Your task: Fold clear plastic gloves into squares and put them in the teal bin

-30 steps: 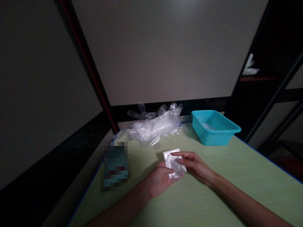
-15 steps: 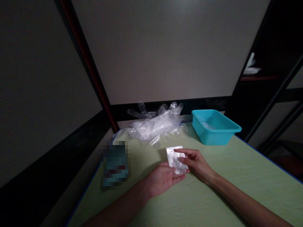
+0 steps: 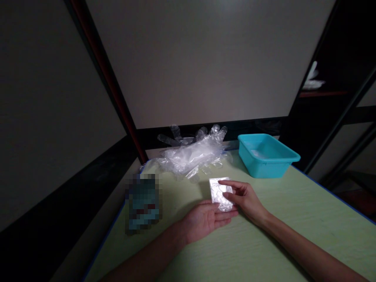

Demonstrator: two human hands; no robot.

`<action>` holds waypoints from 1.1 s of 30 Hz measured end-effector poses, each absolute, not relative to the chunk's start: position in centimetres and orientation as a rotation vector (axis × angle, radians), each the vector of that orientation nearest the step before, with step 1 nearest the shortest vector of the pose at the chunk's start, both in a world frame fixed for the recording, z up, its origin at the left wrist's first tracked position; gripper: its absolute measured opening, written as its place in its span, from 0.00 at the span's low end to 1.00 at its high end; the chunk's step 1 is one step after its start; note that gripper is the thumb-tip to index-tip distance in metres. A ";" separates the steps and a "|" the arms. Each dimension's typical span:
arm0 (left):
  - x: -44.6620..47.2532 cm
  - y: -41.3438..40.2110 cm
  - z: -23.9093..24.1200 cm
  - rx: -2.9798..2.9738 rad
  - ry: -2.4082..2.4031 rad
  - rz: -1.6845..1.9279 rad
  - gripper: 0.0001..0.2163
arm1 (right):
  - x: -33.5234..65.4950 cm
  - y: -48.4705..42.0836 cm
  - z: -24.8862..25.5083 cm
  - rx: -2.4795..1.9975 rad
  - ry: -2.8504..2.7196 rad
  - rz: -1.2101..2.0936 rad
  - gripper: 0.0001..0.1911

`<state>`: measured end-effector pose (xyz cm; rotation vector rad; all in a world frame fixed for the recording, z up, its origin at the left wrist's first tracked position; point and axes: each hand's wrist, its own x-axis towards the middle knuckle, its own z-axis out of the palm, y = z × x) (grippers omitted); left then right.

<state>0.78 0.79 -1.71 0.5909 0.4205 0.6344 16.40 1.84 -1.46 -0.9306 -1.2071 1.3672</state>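
A small folded piece of clear plastic (image 3: 219, 192) lies between my two hands on the green table (image 3: 293, 227). My right hand (image 3: 245, 197) pinches its right side, index finger stretched over the top edge. Palm up, my left hand (image 3: 205, 219) lies flat with its fingers spread under the packet's lower edge.
A heap of clear plastic gloves (image 3: 190, 154) lies at the table's far edge. A turquoise tub (image 3: 267, 154) stands at the far right of the table. A blurred blue object (image 3: 142, 201) sits by the left edge. A dark shelf frame (image 3: 337, 98) rises on the right.
Both hands and the plastic piece have shifted slightly right. My left hand has opened out flatter beneath it, while the right hand keeps its pinch.
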 end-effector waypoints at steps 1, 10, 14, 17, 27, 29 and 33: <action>0.8 0.8 -1.7 0.594 0.425 0.630 0.09 | 16.4 1.9 -1.5 -0.935 -1.207 1.364 0.19; 0.7 0.8 -1.8 0.632 0.445 0.610 0.10 | 16.6 2.0 -1.5 -0.937 -1.227 1.337 0.20; 0.7 0.8 -1.7 0.657 0.448 0.618 0.10 | 16.9 2.1 -1.4 -0.945 -1.257 1.259 0.20; 0.7 0.7 -1.4 0.672 0.459 0.610 0.09 | 16.9 2.1 -1.2 -0.942 -1.237 1.219 0.20; 0.7 0.7 -1.5 0.674 0.440 0.620 0.08 | 16.7 2.0 -1.3 -0.954 -1.213 1.218 0.19; 0.8 0.7 -1.5 0.667 0.439 0.623 0.08 | 16.6 2.0 -1.3 -0.952 -1.208 1.232 0.19; 0.8 0.8 -1.6 0.671 0.454 0.626 0.08 | 16.5 1.8 -1.2 -0.954 -1.203 1.262 0.20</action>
